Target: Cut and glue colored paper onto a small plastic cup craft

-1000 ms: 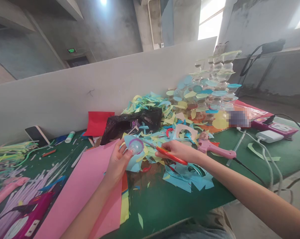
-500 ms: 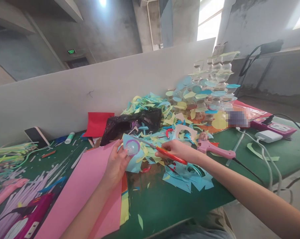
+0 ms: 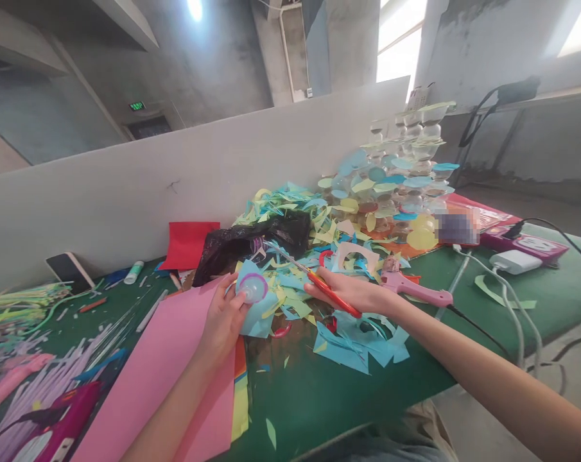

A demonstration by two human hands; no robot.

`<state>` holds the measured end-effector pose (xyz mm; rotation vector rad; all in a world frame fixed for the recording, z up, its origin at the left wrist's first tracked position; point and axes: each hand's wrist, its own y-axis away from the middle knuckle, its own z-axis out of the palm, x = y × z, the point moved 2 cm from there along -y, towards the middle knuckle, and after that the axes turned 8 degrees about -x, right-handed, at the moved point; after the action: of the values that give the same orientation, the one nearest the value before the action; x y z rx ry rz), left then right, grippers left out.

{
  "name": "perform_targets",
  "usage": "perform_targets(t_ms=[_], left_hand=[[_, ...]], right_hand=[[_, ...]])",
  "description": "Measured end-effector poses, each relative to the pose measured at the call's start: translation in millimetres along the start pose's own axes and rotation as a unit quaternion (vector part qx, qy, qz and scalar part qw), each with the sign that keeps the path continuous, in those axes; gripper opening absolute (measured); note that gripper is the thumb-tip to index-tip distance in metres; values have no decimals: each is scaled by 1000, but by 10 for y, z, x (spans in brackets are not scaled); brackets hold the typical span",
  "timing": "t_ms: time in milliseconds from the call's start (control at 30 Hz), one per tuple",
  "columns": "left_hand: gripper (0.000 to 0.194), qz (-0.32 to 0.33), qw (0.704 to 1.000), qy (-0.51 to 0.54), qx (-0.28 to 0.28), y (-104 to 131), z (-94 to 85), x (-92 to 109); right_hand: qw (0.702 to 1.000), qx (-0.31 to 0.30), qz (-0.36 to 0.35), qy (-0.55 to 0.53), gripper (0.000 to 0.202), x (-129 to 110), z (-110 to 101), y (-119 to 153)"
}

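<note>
Clear cup (image 3: 253, 287) has purple rim, w/ blue paper (image 3: 257, 317) under it. Your left hand (image 3: 221, 319) fingers closed around both; right hand (image 3: 352, 290) grips red scissors (image 3: 319, 285).

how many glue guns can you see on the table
2: one pink glue gun lies just beyond the right hand; a darker pink one sits at the near left edge. Scraps may hide others.
</note>
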<state>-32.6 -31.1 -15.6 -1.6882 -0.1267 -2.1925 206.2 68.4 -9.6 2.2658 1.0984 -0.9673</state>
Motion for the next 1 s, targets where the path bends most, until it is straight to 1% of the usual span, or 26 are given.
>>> perform_targets(t_ms=[100, 233, 400, 633, 767, 867, 1000], left_hand=[[44, 4, 1000, -11, -15, 5, 0, -3], [44, 2, 1000, -12, -25, 7, -7, -14], [46, -3, 999, -10, -37, 5, -17, -46], [42, 3, 998, -6, -58, 26, -4, -54], [41, 6, 998, 1, -67, 28, 32, -51], [42, 3, 998, 5, -60, 29, 59, -49], [44, -10, 999, 8, -48, 31, 51, -55]], right_hand=[[999, -34, -5, 9, 52, -9, -20, 6], [997, -63, -2, 33, 53, -66, -17, 24], [996, -81, -9, 34, 54, -113, -8, 41], [995, -89, -9, 36, 54, -130, -13, 30], [996, -86, -11, 33, 53, -114, -6, 14], [997, -77, -13, 25, 54, -96, 0, 2], [997, -65, -20, 22, 56, -95, 7, -9]])
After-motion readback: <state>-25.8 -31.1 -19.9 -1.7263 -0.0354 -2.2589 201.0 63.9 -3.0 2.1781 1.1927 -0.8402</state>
